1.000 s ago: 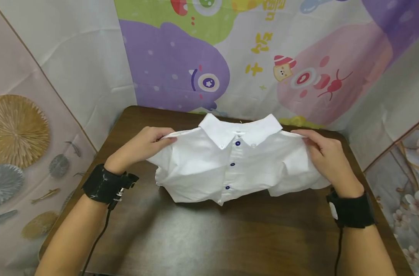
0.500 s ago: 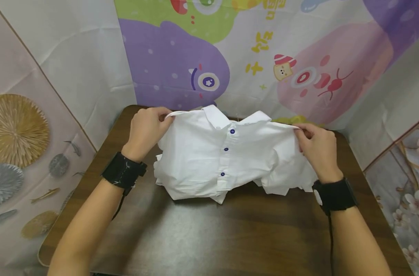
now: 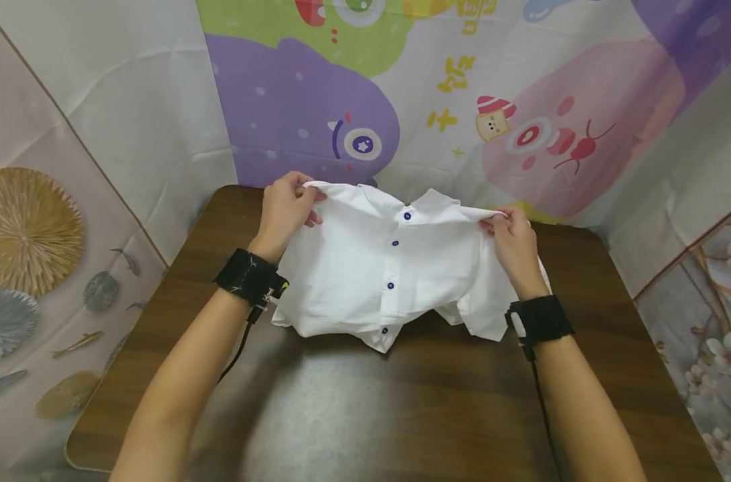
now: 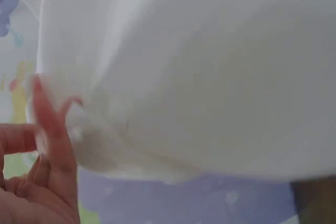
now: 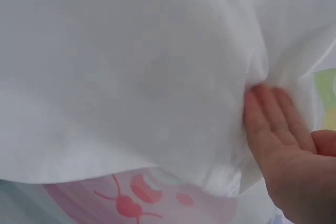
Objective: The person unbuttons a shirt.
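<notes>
A printed cloth point(image 3: 305, 107) hangs behind a dark wooden table point(image 3: 365, 428), and over the table's far half is a white shirt point(image 3: 347, 261), its buttoned front towards the wearer of the camera. The shirt is lifted and spread between the shoulders — that much looks done. It is neither flat nor folded: the body sags in soft creases, and whether the lower edge touches the wood I cannot tell. Smoothing or laying it down, if meant, seems all to be left. The left hand point(image 3: 288, 206) pinches one shoulder edge between thumb and fingers; the right hand point(image 3: 513, 239) pinches the other, its fingers lying fairly straight against the cloth in the wrist view. The collar point(image 3: 436, 201) stands partly folded back — and of the blue buttons point(image 3: 391, 286), four show down the front
</notes>
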Available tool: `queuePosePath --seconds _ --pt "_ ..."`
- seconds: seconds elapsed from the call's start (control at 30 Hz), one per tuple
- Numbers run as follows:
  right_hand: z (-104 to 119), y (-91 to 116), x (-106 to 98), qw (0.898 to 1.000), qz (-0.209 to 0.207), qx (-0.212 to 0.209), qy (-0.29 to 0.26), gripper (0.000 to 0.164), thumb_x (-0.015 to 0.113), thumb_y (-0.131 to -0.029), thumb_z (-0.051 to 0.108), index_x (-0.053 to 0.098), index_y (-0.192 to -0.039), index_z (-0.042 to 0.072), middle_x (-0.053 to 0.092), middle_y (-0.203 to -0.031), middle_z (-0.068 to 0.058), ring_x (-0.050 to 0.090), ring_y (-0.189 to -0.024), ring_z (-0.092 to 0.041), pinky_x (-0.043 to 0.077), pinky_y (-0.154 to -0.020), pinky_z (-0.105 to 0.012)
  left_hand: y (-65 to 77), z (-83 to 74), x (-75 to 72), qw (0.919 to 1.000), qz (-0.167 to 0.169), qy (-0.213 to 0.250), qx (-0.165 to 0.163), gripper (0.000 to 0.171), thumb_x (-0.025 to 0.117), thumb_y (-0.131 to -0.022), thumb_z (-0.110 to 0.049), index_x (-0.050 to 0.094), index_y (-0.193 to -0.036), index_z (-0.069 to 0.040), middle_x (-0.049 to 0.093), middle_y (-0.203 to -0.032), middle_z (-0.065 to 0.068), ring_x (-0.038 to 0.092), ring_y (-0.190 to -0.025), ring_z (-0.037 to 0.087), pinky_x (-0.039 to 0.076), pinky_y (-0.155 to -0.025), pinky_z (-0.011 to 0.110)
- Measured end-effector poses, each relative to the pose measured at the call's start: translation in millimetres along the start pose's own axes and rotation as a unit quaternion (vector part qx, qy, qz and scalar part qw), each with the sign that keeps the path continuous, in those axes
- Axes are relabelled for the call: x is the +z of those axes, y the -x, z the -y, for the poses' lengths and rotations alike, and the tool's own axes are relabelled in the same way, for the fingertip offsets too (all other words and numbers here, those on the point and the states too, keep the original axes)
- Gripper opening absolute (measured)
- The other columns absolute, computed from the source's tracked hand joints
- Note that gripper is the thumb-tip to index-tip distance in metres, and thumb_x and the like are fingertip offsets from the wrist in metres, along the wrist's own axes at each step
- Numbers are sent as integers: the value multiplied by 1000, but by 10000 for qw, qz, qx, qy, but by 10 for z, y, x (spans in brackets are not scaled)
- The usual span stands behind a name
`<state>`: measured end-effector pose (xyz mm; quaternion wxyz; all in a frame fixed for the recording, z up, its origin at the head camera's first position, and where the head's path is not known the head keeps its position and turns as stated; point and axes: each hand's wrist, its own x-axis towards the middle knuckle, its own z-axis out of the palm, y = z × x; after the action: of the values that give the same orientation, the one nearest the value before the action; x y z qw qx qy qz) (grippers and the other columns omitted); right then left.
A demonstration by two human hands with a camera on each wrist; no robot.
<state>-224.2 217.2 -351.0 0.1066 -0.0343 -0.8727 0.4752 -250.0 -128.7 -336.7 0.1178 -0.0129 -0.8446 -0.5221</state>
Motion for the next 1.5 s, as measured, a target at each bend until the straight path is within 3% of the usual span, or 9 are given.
queuePosePath --seconds 0.2,0.37,0.47,0.6,0.7,0.77,0.93,1.23,1.5 --pt "-119 -92 192 9984 549 -34 142 51 35 -98 23 21 -143 2 38 -143 -22 32 -135 -30 25 -110 -43 -95 191 265 9997 156 155 -86 43 51 -91 -18 45 -130 -2 62 -121 15 65 -102 23 52 -84 29" --pt "-303 -249 432 9832 1615 -178 829 78 40 -98 22 -20 -145 5 -3 -155 -19 5 -142 -34 9 -115 -44 -168 444 566 9863 1476 -706 204 89 54 -92 -27 -14 -147 -7 -3 -155 18 8 -143 32 14 -115 40" --pt "-434 -290 585 9525 2490 -85 1751 80 41 -98 24 -22 -144 4 -11 -153 -21 -3 -141 -39 6 -114 -49 -139 611 744 9487 2253 -2187 363 89 51 -93 -39 -12 -148 -9 -14 -154 18 -7 -141 40 5 -114 53" --pt "-606 -193 762 8984 3384 -184 2792 63 37 -99 28 9 -148 -1 12 -152 -26 5 -140 -45 8 -111 -58 13 882 955 8817 2881 -3734 170 75 43 -91 -57 20 -149 -16 12 -156 15 5 -140 46 7 -110 62" --pt "-755 -81 869 8772 3554 -360 3209 56 35 -99 32 29 -143 -2 29 -147 -25 18 -137 -47 11 -108 -64 131 1148 1089 8652 2987 -4026 -107 74 40 -89 -62 28 -147 -18 21 -154 12 11 -140 45 9 -110 61" --pt "-865 -19 917 8730 3503 -416 3369 55 34 -100 34 33 -142 -1 32 -146 -24 23 -136 -46 14 -106 -64 182 1318 1161 8645 2960 -4058 -203 74 39 -89 -63 27 -147 -19 21 -154 12 11 -140 45 12 -109 60" --pt "-1051 36 940 8886 3194 -596 3239 55 34 -100 34 33 -141 -3 33 -145 -25 27 -136 -42 16 -107 -61 202 1501 1241 8721 2907 -3931 -207 77 40 -88 -65 22 -149 -22 14 -156 11 5 -141 43 13 -110 59" --pt "-972 -11 732 9319 2990 -410 2011 65 35 -100 33 8 -148 -1 24 -149 -26 28 -135 -40 20 -111 -52 146 1250 1018 8764 3011 -3759 60 69 41 -92 -56 29 -146 -15 24 -152 15 17 -139 44 18 -109 59" --pt "-840 96 319 9766 1693 -690 1135 64 39 -100 27 4 -149 6 32 -146 -25 33 -133 -41 27 -107 -53 135 1034 625 9386 2292 -2463 766 55 52 -93 -33 39 -142 -11 36 -146 19 29 -136 39 26 -110 49"
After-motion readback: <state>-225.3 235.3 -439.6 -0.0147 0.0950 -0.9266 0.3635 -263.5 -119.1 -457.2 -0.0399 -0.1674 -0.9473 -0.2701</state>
